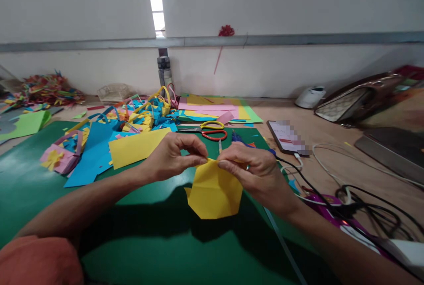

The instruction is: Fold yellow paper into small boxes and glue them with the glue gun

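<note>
Between my two hands hangs a piece of yellow paper (215, 192) with a crease across it and angled lower corners. My left hand (175, 154) pinches its top edge between thumb and forefinger. Right beside that, my right hand (251, 168) grips the same top edge, thumb in front, covering the upper right part. The paper is held above a green cutting mat (139, 245) and casts a shadow on it. Just beyond the hands lie scissors (213, 134) with one yellow and one red handle loop. A glue gun (236, 137), mostly hidden, is behind my right hand.
Yellow card (139, 146) and blue sheets (89, 157) lie left, near small paper baskets (64, 154). Stacked coloured paper (245, 110) and a bottle (164, 73) stand at the back. A phone (286, 137), tangled cables (367, 210) and a purple power strip (324, 205) occupy the right.
</note>
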`<control>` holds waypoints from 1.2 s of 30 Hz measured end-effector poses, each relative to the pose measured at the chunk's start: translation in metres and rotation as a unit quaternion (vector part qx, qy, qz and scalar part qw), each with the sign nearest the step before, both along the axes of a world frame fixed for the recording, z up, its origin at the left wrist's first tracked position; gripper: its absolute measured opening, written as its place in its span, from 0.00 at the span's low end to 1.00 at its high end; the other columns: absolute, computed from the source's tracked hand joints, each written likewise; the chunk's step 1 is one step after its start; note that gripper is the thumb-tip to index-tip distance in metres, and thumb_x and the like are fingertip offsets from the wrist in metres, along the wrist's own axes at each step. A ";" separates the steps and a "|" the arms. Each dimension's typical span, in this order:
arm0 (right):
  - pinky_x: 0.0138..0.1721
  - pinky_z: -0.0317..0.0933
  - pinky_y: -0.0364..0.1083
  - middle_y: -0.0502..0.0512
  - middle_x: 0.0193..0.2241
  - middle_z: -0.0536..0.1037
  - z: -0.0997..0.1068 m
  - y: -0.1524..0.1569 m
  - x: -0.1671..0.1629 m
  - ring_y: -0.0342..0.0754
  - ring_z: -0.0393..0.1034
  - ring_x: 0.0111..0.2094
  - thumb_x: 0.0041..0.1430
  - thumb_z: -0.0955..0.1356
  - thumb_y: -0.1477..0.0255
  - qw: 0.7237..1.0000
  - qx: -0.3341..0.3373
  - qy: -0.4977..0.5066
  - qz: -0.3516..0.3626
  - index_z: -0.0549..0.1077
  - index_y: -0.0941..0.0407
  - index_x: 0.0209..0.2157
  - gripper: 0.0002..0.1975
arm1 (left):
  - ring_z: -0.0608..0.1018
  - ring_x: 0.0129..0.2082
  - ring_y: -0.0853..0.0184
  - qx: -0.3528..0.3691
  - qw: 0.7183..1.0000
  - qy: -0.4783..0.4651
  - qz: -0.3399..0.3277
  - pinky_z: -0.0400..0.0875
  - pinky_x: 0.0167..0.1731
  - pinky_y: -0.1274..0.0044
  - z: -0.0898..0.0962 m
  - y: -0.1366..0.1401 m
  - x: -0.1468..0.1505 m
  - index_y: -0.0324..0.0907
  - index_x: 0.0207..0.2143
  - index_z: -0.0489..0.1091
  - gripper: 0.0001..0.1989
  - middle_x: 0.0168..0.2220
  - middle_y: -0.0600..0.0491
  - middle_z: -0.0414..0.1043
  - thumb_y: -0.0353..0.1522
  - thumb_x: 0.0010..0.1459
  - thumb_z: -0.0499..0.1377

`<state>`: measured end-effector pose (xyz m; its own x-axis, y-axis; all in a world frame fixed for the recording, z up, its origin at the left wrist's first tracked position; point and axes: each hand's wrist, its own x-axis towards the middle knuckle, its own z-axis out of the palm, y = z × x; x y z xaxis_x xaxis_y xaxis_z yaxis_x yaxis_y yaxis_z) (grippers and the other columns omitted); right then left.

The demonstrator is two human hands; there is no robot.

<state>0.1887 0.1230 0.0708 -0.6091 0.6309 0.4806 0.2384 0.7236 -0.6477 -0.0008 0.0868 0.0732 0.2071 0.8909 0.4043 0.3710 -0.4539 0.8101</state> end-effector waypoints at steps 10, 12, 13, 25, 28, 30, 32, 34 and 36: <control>0.27 0.58 0.41 0.49 0.23 0.74 0.002 -0.001 0.001 0.42 0.67 0.26 0.54 0.65 0.72 0.998 -0.051 0.023 -0.042 0.72 0.56 0.23 0.07 | 0.74 0.26 0.75 0.073 0.997 -0.029 0.006 0.69 0.27 0.85 -0.002 0.001 -0.002 0.37 0.26 0.72 0.02 0.25 0.55 0.73 0.24 0.47 0.61; 0.27 0.58 0.41 0.49 0.23 0.74 0.001 -0.002 0.000 0.41 0.66 0.25 0.54 0.65 0.73 0.997 -0.040 0.023 -0.056 0.72 0.56 0.23 0.07 | 0.74 0.26 0.75 0.047 0.997 -0.059 0.001 0.69 0.27 0.86 -0.003 0.001 0.000 0.37 0.26 0.72 0.01 0.25 0.55 0.73 0.25 0.48 0.61; 0.27 0.58 0.40 0.49 0.23 0.74 0.001 -0.002 0.000 0.41 0.66 0.25 0.54 0.65 0.73 0.997 -0.032 0.024 -0.060 0.72 0.56 0.23 0.07 | 0.74 0.26 0.75 0.025 0.997 -0.074 -0.001 0.69 0.28 0.85 -0.003 0.001 0.000 0.37 0.27 0.72 0.01 0.25 0.55 0.73 0.25 0.48 0.61; 0.27 0.58 0.40 0.49 0.24 0.74 0.001 -0.004 -0.002 0.41 0.67 0.26 0.54 0.65 0.74 0.999 -0.012 0.020 -0.043 0.72 0.56 0.24 0.07 | 0.72 0.24 0.74 -0.096 0.994 -0.059 -0.012 0.67 0.24 0.84 -0.001 -0.001 0.001 0.36 0.25 0.73 0.03 0.24 0.54 0.74 0.27 0.48 0.59; 0.27 0.58 0.41 0.49 0.24 0.74 0.001 -0.005 -0.003 0.41 0.67 0.26 0.53 0.66 0.74 0.999 -0.024 0.014 -0.039 0.72 0.56 0.24 0.05 | 0.72 0.25 0.74 -0.046 0.999 -0.025 0.001 0.66 0.25 0.84 -0.002 -0.004 0.004 0.36 0.25 0.73 0.03 0.25 0.53 0.74 0.26 0.49 0.59; 0.28 0.59 0.41 0.49 0.24 0.74 0.001 -0.006 -0.003 0.41 0.67 0.27 0.52 0.67 0.74 0.999 -0.028 0.013 -0.032 0.72 0.56 0.24 0.04 | 0.72 0.25 0.74 -0.004 1.000 -0.002 0.008 0.66 0.26 0.84 -0.003 -0.006 0.006 0.36 0.26 0.73 0.03 0.25 0.53 0.74 0.26 0.50 0.59; 0.28 0.59 0.41 0.49 0.24 0.74 0.000 -0.006 -0.003 0.41 0.67 0.27 0.52 0.67 0.74 0.999 -0.027 0.021 -0.026 0.72 0.56 0.24 0.04 | 0.72 0.25 0.74 0.036 0.999 0.009 0.017 0.66 0.26 0.84 -0.005 -0.009 0.008 0.36 0.27 0.73 0.02 0.25 0.54 0.74 0.26 0.50 0.60; 0.28 0.59 0.41 0.49 0.23 0.74 -0.001 -0.006 -0.003 0.41 0.67 0.26 0.52 0.67 0.74 0.999 -0.027 0.034 -0.020 0.72 0.56 0.24 0.05 | 0.72 0.24 0.75 0.073 0.997 0.012 0.031 0.67 0.26 0.84 -0.006 -0.011 0.009 0.37 0.28 0.71 0.01 0.24 0.55 0.73 0.27 0.50 0.61; 0.28 0.59 0.41 0.49 0.23 0.74 -0.001 -0.006 -0.003 0.41 0.67 0.26 0.52 0.67 0.73 0.998 -0.030 0.047 -0.017 0.72 0.56 0.24 0.05 | 0.72 0.25 0.75 0.107 0.993 0.015 0.042 0.67 0.26 0.85 -0.007 -0.012 0.009 0.37 0.28 0.70 0.02 0.24 0.56 0.72 0.27 0.50 0.61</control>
